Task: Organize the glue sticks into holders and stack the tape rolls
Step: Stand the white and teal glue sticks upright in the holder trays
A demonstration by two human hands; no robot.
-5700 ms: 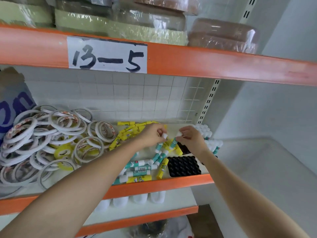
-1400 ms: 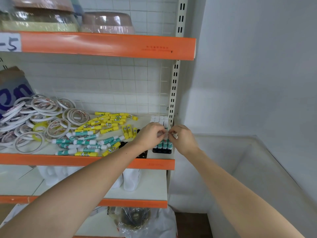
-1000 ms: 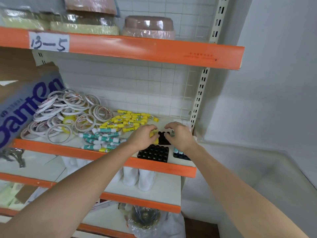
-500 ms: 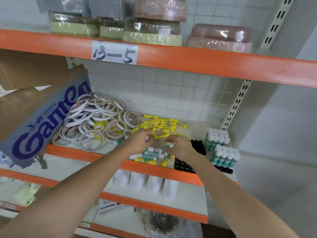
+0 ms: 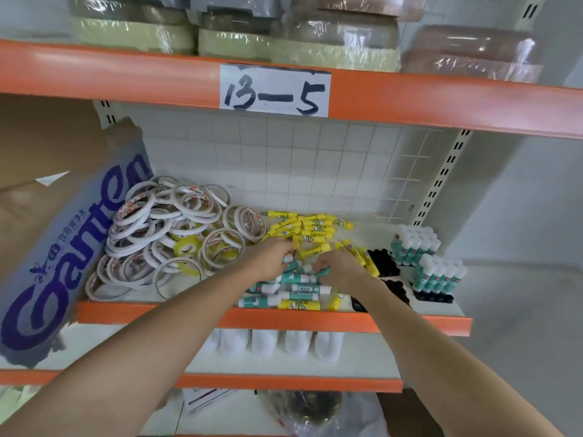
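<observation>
Loose teal glue sticks [image 5: 299, 290] lie in a pile at the shelf's front edge, with yellow glue sticks [image 5: 310, 228] behind them. My left hand [image 5: 269, 255] and my right hand [image 5: 342, 268] reach into the teal pile, each with fingers curled around a teal stick. Black holders [image 5: 383, 263] with empty slots sit right of my right hand. Further right, two holders stand filled with upright teal sticks [image 5: 437, 275]. A heap of white and yellow tape rolls [image 5: 170, 234] covers the shelf's left half.
A torn cardboard box [image 5: 63, 234] with blue lettering leans against the shelf's left end. The orange shelf lip [image 5: 205, 315] runs below my wrists. White bottles [image 5: 277, 342] stand on the shelf underneath. Wrapped tape packs [image 5: 233, 36] fill the shelf above the 13-5 label [image 5: 274, 89].
Both hands have left the filled holders at the right and moved left to the loose teal sticks, closing on them. The view has swung left.
</observation>
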